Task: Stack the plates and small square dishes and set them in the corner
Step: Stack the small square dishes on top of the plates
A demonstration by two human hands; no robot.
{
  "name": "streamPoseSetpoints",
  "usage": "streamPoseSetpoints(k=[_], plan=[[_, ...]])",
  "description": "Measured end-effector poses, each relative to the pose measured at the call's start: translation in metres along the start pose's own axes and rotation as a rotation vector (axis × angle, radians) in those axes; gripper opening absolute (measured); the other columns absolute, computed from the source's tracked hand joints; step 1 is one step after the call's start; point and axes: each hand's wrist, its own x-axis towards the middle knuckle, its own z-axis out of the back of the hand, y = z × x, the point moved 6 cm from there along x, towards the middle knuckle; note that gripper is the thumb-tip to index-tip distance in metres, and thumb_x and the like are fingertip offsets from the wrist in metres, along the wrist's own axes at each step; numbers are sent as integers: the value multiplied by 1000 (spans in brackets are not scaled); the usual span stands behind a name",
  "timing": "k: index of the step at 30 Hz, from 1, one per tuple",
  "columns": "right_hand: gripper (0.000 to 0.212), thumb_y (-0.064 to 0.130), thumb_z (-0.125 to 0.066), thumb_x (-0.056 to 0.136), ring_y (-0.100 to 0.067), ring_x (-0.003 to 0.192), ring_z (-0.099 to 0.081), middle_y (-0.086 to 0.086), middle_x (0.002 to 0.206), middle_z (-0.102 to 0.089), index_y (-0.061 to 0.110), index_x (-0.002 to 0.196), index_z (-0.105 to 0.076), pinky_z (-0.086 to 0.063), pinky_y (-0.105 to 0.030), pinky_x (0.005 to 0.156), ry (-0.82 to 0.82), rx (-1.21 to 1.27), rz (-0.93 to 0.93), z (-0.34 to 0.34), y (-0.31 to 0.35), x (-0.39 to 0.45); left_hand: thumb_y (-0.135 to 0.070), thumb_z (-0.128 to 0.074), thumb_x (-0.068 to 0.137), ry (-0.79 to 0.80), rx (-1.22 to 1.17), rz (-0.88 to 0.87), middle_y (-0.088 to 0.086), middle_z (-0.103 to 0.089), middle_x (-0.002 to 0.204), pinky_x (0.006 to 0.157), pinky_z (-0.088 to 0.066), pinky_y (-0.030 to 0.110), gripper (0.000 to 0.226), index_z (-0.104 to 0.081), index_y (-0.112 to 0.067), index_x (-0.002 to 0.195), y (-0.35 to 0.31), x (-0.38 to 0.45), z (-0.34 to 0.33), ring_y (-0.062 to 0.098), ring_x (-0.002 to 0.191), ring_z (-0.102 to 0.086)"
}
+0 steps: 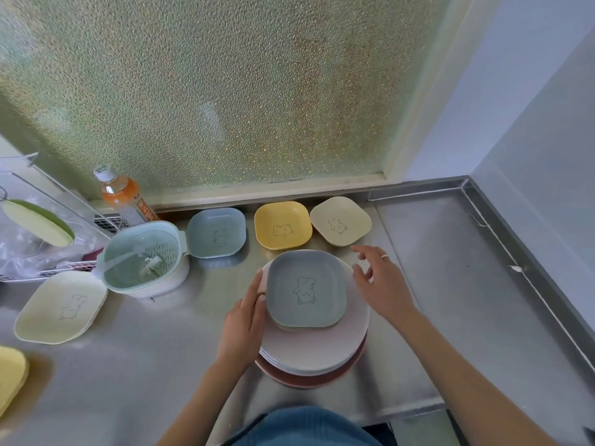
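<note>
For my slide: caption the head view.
Left hand steadies a grey dish atop stacked plates; right hand hovers open.

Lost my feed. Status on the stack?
Left hand steadying plate stack; right hand open, empty. Grey dish on top. Yellow dish and cream dish unstacked behind.
</note>
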Motion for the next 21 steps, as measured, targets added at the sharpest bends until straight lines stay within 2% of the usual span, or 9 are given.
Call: streamPoseSetpoints(k=[2,5,9,12,16,19,21], plan=[[38,23,-51,93,-14,80,-62,0,128,-50,24,130,-44,-52,-30,81,115,-51,-78,-11,-18,19,-35,-27,101,-1,0,27,7,-56,134,90,-42,31,47,-23,-34,148,1,6,0,26,115,-56],[47,24,-51,93,-22,100,-62,-3,143,-41,25,137,-36,-48,-40,94,251,-132,-144,-33,-38,40,-38,-26,100,19,20,64,6,-57,134,94,-45,36,47,-25,-35,147,7,14,-2,27,116,-56],[48,23,-47,94,-27,112,-57,-4,147,-37,25,140,-32,-44,-47,97,334,-201,-174,-53,-53,61,-49,-23,96,6,37,66,4,-61,127,92,-48,39,49,-30,-39,143,10,17,-5,23,109,-59],[48,23,-42,95,-28,116,-53,-4,145,-40,29,141,-30,-41,-47,96,365,-317,-208,-61,-66,72,-54,-20,91,-17,42,51,3,-64,117,96,-47,43,51,-35,-42,139,11,17,-7,19,102,-59],[43,23,-46,93,-27,112,-52,-4,137,-44,29,135,-41,-44,-44,92,325,-398,-163,-67,-73,79,-56,-17,88,-22,45,48,1,-66,108,94,-46,45,55,-39,-41,136,12,18,-7,16,96,-58],[25,23,-49,91,-22,94,-55,-5,117,-51,24,115,-59,-45,-36,86,301,-481,-126,-68,-71,76,-57,-15,87,-16,59,59,1,-65,107,93,-47,44,56,-38,-41,136,12,17,-8,16,94,-57],[16,23,-52,89,-21,81,-53,-5,106,-54,19,99,-64,-43,-32,79,273,-467,-140,-63,-73,70,-58,-15,86,-10,61,65,2,-65,109,92,-47,44,59,-38,-39,137,13,18,-9,17,94,-57]])
